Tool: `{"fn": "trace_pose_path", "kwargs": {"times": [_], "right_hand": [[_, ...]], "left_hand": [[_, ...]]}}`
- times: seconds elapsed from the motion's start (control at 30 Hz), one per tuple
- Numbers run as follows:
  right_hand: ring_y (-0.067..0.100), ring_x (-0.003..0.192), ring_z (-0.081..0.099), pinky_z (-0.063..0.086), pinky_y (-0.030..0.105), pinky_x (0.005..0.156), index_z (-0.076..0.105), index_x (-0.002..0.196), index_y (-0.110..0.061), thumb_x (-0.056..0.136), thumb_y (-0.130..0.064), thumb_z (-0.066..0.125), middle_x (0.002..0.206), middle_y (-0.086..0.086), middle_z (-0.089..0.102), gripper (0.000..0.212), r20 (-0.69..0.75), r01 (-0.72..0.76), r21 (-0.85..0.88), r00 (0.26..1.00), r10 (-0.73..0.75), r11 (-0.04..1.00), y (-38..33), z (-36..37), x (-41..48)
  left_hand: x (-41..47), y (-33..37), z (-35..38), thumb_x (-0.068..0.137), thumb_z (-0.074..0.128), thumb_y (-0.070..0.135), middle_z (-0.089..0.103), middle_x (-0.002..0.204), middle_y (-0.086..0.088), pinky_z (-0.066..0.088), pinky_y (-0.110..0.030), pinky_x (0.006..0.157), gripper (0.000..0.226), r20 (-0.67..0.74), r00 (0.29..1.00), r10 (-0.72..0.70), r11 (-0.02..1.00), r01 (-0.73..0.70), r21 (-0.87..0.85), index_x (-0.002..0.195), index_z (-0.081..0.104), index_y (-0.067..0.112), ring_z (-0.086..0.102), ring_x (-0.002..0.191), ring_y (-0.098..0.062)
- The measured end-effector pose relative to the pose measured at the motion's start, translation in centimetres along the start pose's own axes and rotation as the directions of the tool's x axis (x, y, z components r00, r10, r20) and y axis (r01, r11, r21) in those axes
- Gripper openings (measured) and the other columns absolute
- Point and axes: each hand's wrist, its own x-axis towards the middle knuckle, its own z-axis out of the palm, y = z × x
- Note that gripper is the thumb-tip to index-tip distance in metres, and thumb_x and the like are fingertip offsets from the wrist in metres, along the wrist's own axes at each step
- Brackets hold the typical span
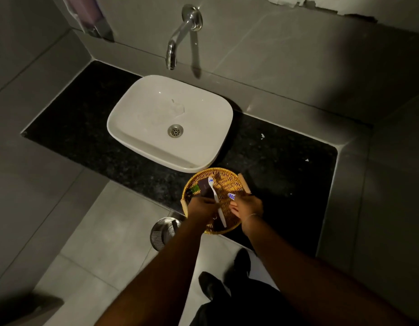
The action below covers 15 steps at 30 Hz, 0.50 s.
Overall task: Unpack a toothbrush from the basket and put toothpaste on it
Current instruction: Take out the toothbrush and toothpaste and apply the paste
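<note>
**Desk:** What sits nearest the lens?

**Photographer:** Two bare forearms reaching down over a wicker basket (223, 184) at the edge of a dark stone counter (286, 165). The left hand (201, 207) is closed around the handle of a white toothbrush (215, 198), which slants across the basket, its head pointing away from the hands. The right hand (247, 205), just beside it, pinches a small white-and-blue toothpaste tube (231, 196) at the fingertips.

**Desk:** How far along?

**Photographer:** By my reading, the brush is out of its wrapper, and no paste shows on the bristles. Opening and squeezing the tube seem left to do; whether it is capped I cannot tell.

**Desk:** Anything else?

**Photographer:** A dark packet (205, 188) lies in the basket beyond the left hand; a white basin (133, 109) sits farther off.
</note>
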Motion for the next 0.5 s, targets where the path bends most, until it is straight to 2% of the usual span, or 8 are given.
{"fn": "trace_pose_path", "kwargs": {"times": [0.03,0.1,0.2,0.27,0.33,0.37,0.5], "right_hand": [[0.035,0.088,0.078,0.065,0.05,0.091,0.071,0.088,-0.004,0.092,-0.01,0.078,0.091,0.018,0.077,0.01,-0.025,-0.038,0.014,0.999,0.039,0.999,0.1,0.1,0.3],[0.035,0.099,0.078,0.064,0.048,0.093,0.074,0.102,-0.002,0.091,-0.023,0.082,0.103,0.017,0.077,0.025,-0.08,-0.071,-0.104,0.995,0.063,0.992,0.3,0.2,0.9],[0.03,0.105,0.075,0.064,0.042,0.092,0.073,0.121,-0.002,0.097,-0.038,0.073,0.115,0.014,0.077,0.043,-0.115,-0.065,-0.285,0.993,0.033,0.956,0.6,-0.2,1.6],[0.026,0.099,0.073,0.061,0.032,0.075,0.072,0.123,-0.002,0.101,-0.045,0.064,0.111,0.012,0.076,0.048,-0.089,-0.032,-0.355,0.996,0.0,0.934,0.9,-0.3,1.8],[0.024,0.092,0.073,0.049,0.024,0.057,0.074,0.117,-0.006,0.1,-0.054,0.061,0.11,0.012,0.077,0.053,-0.12,-0.021,-0.499,0.992,-0.045,0.866,0.9,-0.3,1.5],[0.023,0.088,0.072,0.045,0.024,0.054,0.075,0.114,-0.007,0.099,-0.056,0.062,0.108,0.011,0.078,0.053,-0.138,-0.018,-0.531,0.988,-0.065,0.847,1.1,-0.3,1.6],[0.021,0.084,0.072,0.053,0.029,0.066,0.075,0.11,-0.009,0.096,-0.054,0.068,0.1,0.008,0.078,0.047,-0.171,-0.023,-0.559,0.981,-0.088,0.829,1.7,-0.4,1.9]], "left_hand": [[0.3,0.0,0.5,0.094,0.08,0.011,0.079,0.103,-0.022,0.067,-0.04,0.075,0.024,0.003,1.0,-0.017,1.0,0.017,0.012,0.114,0.08,-0.002,0.075,0.08,-0.03],[1.0,-0.1,1.3,0.095,0.079,0.012,0.08,0.097,-0.017,0.069,-0.043,0.085,0.02,0.005,0.999,-0.039,0.999,0.039,0.032,0.111,0.081,0.0,0.079,0.084,-0.03],[1.8,-0.1,2.2,0.097,0.076,0.012,0.081,0.094,-0.014,0.068,-0.044,0.09,0.01,0.004,0.999,-0.039,0.997,0.039,0.069,0.099,0.082,0.005,0.079,0.082,-0.025],[2.2,-0.1,2.6,0.099,0.073,0.014,0.084,0.099,-0.017,0.068,-0.047,0.092,0.013,0.01,1.0,-0.028,0.994,0.026,0.104,0.096,0.082,0.005,0.083,0.091,-0.029],[2.5,-0.1,2.8,0.102,0.07,0.018,0.085,0.1,-0.016,0.068,-0.047,0.092,0.018,0.011,1.0,-0.018,0.99,0.016,0.14,0.095,0.081,0.006,0.084,0.094,-0.029],[2.8,-0.2,2.8,0.102,0.069,0.019,0.085,0.101,-0.016,0.068,-0.047,0.092,0.019,0.01,1.0,-0.015,0.988,0.013,0.151,0.097,0.081,0.005,0.084,0.094,-0.029],[3.4,-0.5,3.0,0.102,0.069,0.022,0.085,0.1,-0.015,0.068,-0.046,0.092,0.024,0.004,1.0,-0.023,0.985,0.022,0.168,0.102,0.082,0.002,0.083,0.094,-0.028]]}}
